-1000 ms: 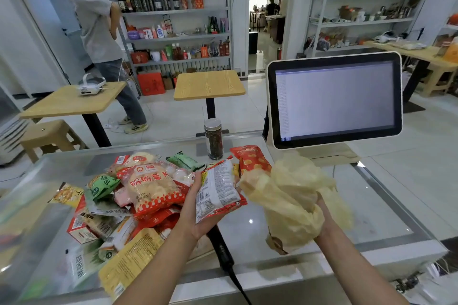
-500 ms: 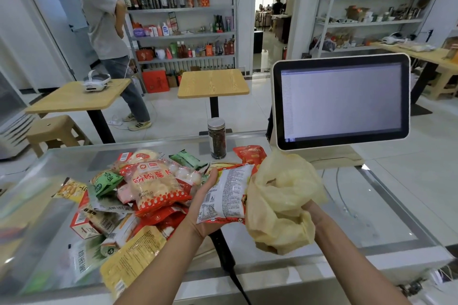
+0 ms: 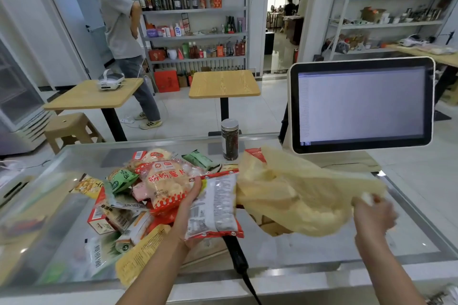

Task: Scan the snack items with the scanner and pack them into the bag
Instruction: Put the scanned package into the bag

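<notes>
The left hand (image 3: 187,207) grips a red-edged snack packet (image 3: 215,207) from behind, fingers curled round its left edge, printed back towards the camera. The packet's right edge meets the left side of the yellow plastic bag (image 3: 295,195). The right hand (image 3: 374,213) clutches the bag's far end in a fist and is blurred.

Half a second ago the bag was a bunched lump close against the packet, with the right hand just beside the left. Now the right hand has swung out well to the right and the bag is drawn into a long, loose sheet between the two hands, held above the worktop (image 3: 322,252). The packet is in the same grasp as before, turned slightly more upright.

Below the left hand the black scanner (image 3: 238,256) lies on the worktop, as it did, its cable running towards the camera. Left of the left hand the heap of snacks (image 3: 163,184) is unchanged. Beyond the hands stand a small jar (image 3: 230,140) and, further right, the monitor (image 3: 361,104).
</notes>
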Motion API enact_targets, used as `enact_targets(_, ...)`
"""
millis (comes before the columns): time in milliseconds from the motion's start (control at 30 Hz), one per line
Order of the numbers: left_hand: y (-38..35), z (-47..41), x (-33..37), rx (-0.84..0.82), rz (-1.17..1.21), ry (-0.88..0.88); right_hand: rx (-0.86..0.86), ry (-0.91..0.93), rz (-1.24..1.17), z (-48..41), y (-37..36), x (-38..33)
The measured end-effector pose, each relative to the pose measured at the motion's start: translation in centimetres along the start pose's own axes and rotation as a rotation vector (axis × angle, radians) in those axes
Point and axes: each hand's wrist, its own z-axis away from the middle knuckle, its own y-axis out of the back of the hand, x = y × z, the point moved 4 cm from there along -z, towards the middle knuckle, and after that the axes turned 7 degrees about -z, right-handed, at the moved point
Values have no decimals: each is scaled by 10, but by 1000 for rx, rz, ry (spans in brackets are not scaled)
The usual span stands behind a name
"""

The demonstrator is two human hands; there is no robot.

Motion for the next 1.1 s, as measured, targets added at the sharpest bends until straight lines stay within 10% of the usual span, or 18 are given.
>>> enact_targets(67, -25, 2, 4, -10, -35, 17, 160, 496, -35, 29, 13, -59)
enact_targets(167, -26, -5, -2, 120, -156, 66, -187, 809, -48, 81, -4, -122)
enact_targets(333, -46, -7, 1, 122, -151, 48, -1031, 235, 569, 104, -63, -90)
enact_targets(633, -18, 6, 23, 168, -290, 8, -538, -667, -660, 39, -32, -34)
enact_targets(800, -14, 5, 38, 149, -616, -1, -739, -549, -949, 35, -20, -43)
enact_targets(1100, -81, -29, 64, -227, -825, -25, -1001, -252, -171, 62, -28, -70)
